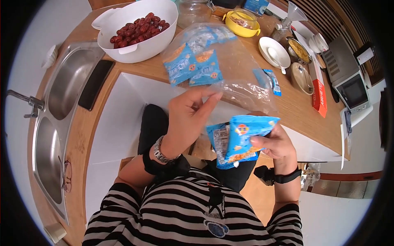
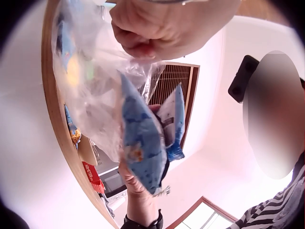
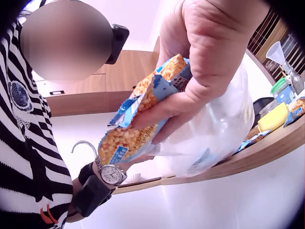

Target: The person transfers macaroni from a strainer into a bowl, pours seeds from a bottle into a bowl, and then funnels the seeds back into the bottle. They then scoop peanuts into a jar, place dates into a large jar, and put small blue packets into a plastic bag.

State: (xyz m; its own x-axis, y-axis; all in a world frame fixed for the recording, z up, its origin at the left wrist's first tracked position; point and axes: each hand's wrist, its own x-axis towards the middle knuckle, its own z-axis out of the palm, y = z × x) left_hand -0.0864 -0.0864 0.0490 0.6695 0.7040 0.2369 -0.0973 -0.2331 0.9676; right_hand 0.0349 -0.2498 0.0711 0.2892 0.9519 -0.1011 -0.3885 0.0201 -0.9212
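My left hand (image 1: 207,98), a watch on its wrist, pinches the near edge of a clear plastic bag (image 1: 230,61) that lies on the wooden counter (image 1: 295,110). Several blue snack packets (image 1: 193,67) sit inside the bag. My right hand (image 1: 266,141) grips a few blue and orange snack packets (image 1: 242,139) just in front of the counter edge, close to the bag's mouth. The left wrist view shows the left hand (image 2: 143,45) curled on the crumpled bag (image 2: 95,95), with the packets (image 2: 143,143) below it. In the right wrist view the right hand (image 3: 190,95) clasps the packets (image 3: 143,114).
A white bowl of red dates (image 1: 139,30) stands at the back left beside a steel double sink (image 1: 61,102). One loose blue packet (image 1: 271,80), a yellow bowl (image 1: 243,22), a white dish (image 1: 274,51), a red box (image 1: 319,96) and a small oven (image 1: 349,82) crowd the right.
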